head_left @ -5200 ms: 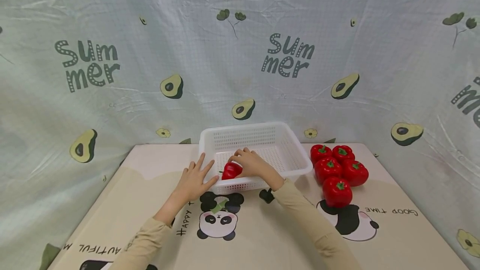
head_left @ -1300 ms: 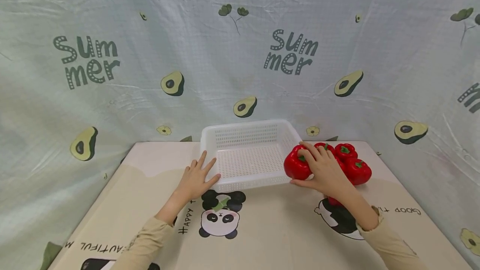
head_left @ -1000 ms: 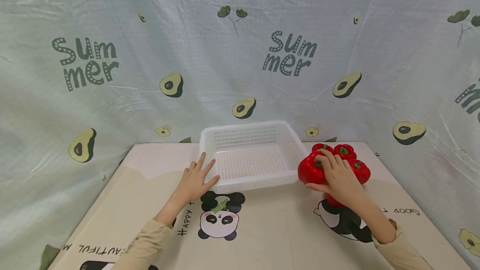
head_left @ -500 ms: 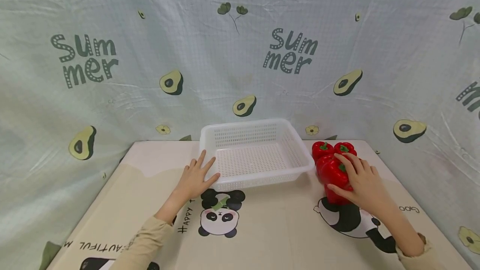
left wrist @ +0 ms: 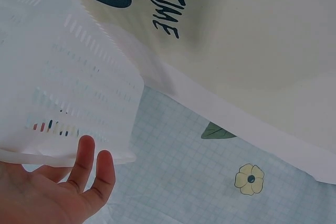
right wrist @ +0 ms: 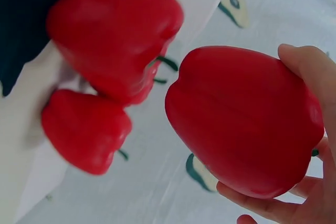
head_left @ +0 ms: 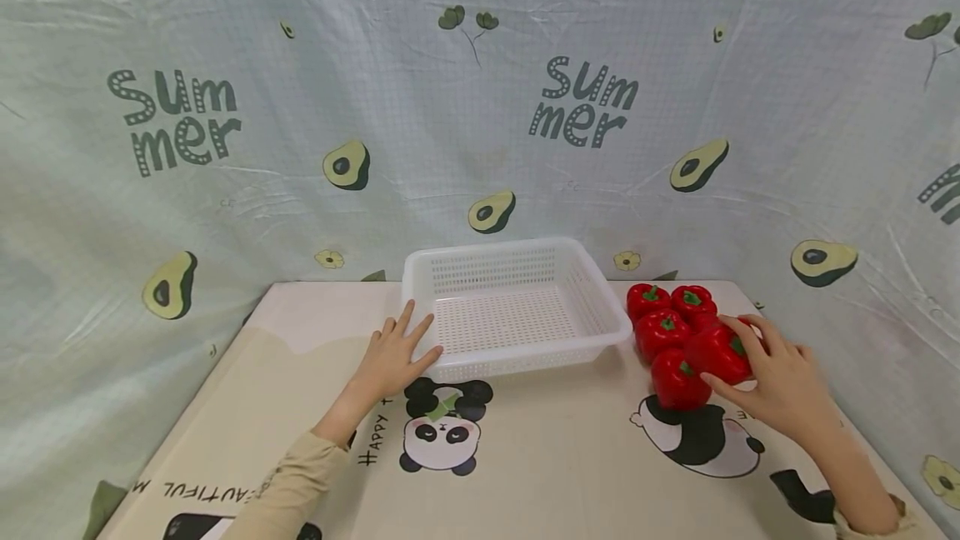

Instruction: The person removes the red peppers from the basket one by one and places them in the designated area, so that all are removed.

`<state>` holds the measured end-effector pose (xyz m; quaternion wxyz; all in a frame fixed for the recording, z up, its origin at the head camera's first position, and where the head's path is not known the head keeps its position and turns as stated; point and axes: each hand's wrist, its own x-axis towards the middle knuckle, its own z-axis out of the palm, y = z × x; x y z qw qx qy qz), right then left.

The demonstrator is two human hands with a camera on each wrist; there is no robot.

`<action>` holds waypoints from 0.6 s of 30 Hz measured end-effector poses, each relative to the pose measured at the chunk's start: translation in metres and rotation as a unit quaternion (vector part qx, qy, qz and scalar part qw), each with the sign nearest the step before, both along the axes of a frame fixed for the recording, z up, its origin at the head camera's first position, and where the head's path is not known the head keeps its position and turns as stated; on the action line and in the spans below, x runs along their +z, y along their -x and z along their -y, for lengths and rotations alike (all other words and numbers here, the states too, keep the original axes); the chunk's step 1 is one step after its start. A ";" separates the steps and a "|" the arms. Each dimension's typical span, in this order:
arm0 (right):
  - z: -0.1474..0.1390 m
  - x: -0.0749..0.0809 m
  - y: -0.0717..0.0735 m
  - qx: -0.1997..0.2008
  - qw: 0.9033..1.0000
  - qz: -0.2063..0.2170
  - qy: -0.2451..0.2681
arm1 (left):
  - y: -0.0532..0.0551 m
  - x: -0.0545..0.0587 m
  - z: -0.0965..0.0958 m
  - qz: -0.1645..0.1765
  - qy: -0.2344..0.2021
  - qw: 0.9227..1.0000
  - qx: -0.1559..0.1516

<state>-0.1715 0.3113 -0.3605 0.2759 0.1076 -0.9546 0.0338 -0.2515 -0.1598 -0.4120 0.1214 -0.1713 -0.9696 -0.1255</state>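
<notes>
My right hand [head_left: 787,386] grips a red bell pepper [head_left: 716,354], thumb on one side and fingers on the other. In the right wrist view the held bell pepper hangs apart from two blurred ones behind it. Just left of that hand, several more red bell peppers [head_left: 662,333] with green stems sit close together on the table; one is mostly hidden behind the held one. My left hand [head_left: 392,359] rests with spread fingers on the left rim of a white plastic basket [head_left: 517,365]. In the left wrist view its fingers [left wrist: 105,174] are straight at the rim.
The pale table [head_left: 555,448] has printed pandas and lettering. A cloth backdrop [head_left: 420,107] with printed avocados hangs behind the basket and at both sides. The bell pepper group stands right of the basket.
The bell pepper seen inside the basket 5.2 s ago is gone from it. Over the last second my right hand carried a bell pepper rightward across the group. My left hand stayed put.
</notes>
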 end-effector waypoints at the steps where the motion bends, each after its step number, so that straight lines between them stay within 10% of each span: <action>1: -0.003 0.000 -0.001 -0.004 1.000 -0.002 0.003 | 0.000 0.000 0.000 -0.001 0.001 1.000 0.000; 18: -0.033 -0.016 0.001 -0.045 0.998 -0.037 -0.010 | 0.000 0.000 -0.002 0.005 0.005 1.000 0.006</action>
